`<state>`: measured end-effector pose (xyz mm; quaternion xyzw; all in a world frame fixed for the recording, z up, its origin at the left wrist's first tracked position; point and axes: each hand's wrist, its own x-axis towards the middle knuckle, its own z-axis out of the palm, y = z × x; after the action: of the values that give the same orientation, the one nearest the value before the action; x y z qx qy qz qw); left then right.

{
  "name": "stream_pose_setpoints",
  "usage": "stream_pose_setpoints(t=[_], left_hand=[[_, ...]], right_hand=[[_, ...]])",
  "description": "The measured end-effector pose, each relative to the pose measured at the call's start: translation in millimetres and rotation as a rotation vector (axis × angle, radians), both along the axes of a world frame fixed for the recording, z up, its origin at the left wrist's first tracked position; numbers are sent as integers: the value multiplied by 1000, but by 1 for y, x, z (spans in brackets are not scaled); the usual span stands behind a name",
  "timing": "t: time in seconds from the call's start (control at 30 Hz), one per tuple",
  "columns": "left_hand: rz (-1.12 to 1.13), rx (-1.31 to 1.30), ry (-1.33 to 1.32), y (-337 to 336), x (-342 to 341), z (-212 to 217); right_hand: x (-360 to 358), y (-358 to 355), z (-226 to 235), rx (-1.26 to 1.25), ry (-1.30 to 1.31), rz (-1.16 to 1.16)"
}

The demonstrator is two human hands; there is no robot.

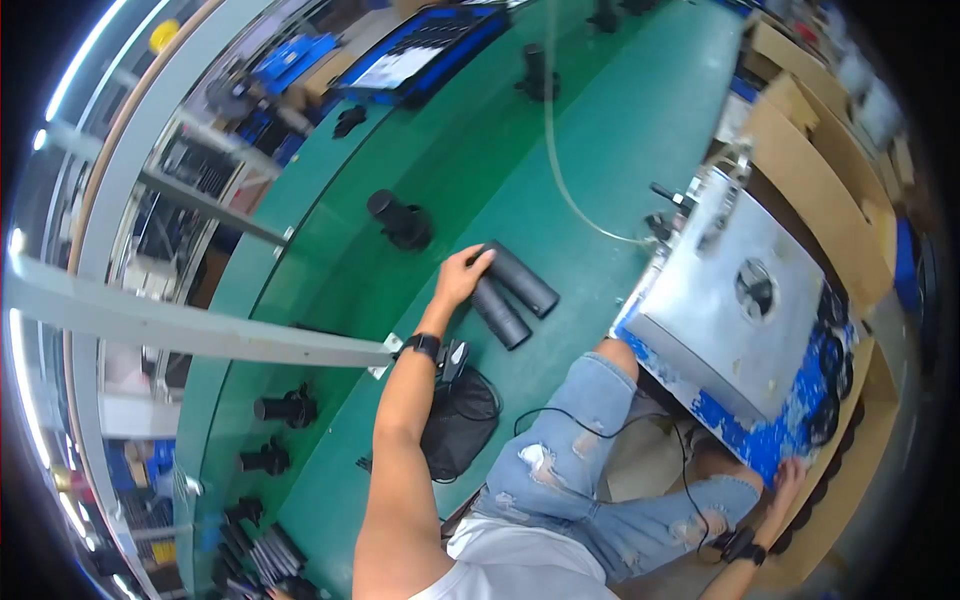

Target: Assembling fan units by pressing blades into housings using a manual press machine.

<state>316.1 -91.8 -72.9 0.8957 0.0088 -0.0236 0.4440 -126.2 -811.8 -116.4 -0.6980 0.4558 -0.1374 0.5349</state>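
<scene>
1. See a green worktop [640, 120].
2. Note a silver box [690, 300] on a blue board [752, 440], at right.
3. Spot a blue tray [465, 52] bearing a white sheet [402, 70] too blurred to read.
4. Find two black tubes [524, 282] flat on the worktop, long axes slanting upper left to lower right.
5. See left hand [463, 275] touching their upper-left ends, right hand [788, 487] beside the blue board; can't make out whether gripping with the fingers of either.

Two black cylinders [524, 281], perhaps touching

Green bench [620, 150]: two dark cylinders [522, 282], black mesh pouch [460, 430]; darker strip [455, 170], blurred: seemingly black fittings [405, 225].
</scene>
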Motion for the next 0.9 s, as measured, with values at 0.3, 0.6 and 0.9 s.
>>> stream_pose_setpoints(t=[0.3, 0.6, 0.9], left_hand=[[-54, 462, -668, -1, -37, 15], [-377, 48, -499, -126, -155, 109], [-687, -359, -46, -206, -213, 113]], right_hand=[[90, 6, 46, -471, -244, 161], [104, -12, 44, -923, 619, 26], [94, 136, 143, -1123, -122, 320]])
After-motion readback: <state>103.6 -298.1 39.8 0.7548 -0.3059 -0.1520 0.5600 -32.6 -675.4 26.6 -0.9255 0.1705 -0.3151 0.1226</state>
